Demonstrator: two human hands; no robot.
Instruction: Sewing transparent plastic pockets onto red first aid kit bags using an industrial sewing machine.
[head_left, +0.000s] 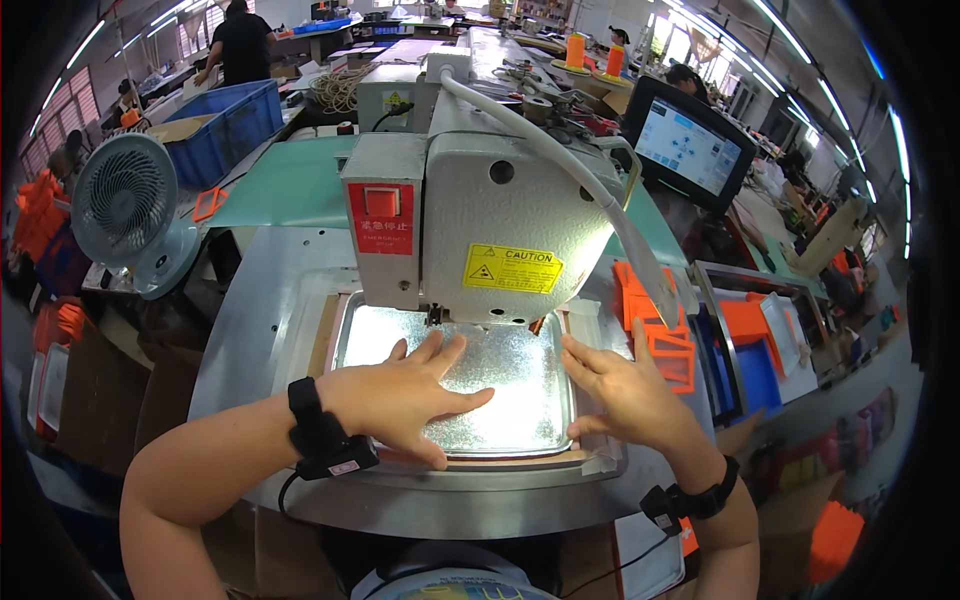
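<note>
Silvery panel (520,375) beneath splayed left grip (400,400); right grip (630,395) unclenched at right edge.

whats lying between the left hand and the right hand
In the head view, a bare stretch of the shiny silvery panel lies between the left hand and the right hand.
</note>
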